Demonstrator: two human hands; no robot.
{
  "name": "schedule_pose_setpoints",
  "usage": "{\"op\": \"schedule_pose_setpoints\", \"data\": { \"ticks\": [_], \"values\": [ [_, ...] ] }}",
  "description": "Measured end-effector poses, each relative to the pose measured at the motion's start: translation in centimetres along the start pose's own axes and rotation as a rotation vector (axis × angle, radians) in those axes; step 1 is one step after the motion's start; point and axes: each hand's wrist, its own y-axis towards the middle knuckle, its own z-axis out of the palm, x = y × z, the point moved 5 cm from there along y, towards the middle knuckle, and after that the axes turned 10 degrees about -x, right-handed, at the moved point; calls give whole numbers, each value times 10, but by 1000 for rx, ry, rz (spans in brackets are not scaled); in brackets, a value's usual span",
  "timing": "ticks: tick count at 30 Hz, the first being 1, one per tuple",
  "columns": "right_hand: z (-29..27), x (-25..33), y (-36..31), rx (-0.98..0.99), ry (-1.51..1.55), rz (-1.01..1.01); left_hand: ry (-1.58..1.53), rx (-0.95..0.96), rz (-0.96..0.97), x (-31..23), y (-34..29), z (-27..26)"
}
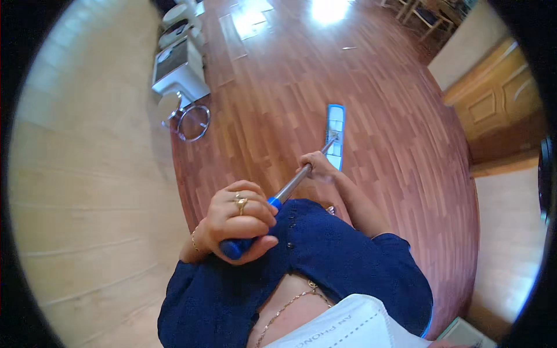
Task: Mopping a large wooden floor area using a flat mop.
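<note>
A flat mop (290, 186) with a metal pole and blue grip slants away from my chest. My left hand (239, 213), wearing rings, is closed around the blue grip at the top end. Farther down, my right hand (319, 166) wraps round the metal pole. The long blue-and-white mop head (336, 118) lies on the wood-plank floor (278, 110) ahead, slightly right of the middle. My right hand and forearm stand close to the near end of the mop head in the picture.
A chrome ring-shaped stand (193, 123) and a white box-like appliance (180, 69) line the pale left wall (87, 185). On the right is a wooden door (493, 110). Wooden chairs (426, 17) stand at the far right. A small thin pale object (348, 48) lies on the far floor.
</note>
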Motion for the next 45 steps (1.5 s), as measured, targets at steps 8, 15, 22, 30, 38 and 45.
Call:
{"op": "schedule_pose_setpoints", "data": {
  "ticks": [8, 15, 22, 30, 38, 45],
  "values": [
    [125, 124, 41, 313, 169, -270, 134, -147, 9, -82, -63, -64],
    [217, 199, 34, 574, 368, -499, 284, -237, -22, -127, -90, -68],
    [282, 244, -4, 858, 478, -637, 384, -228, -143, -147, -110, -46],
    [280, 242, -17, 960, 259, -888, 468, -194, -302, -148, -111, -13],
    [223, 214, 4, 966, 176, -835, 591, -503, -296, -159, -124, -5],
    [161, 179, 39, 698, 338, -616, 674, -1082, -137, -109, -137, 11]
  ]
}}
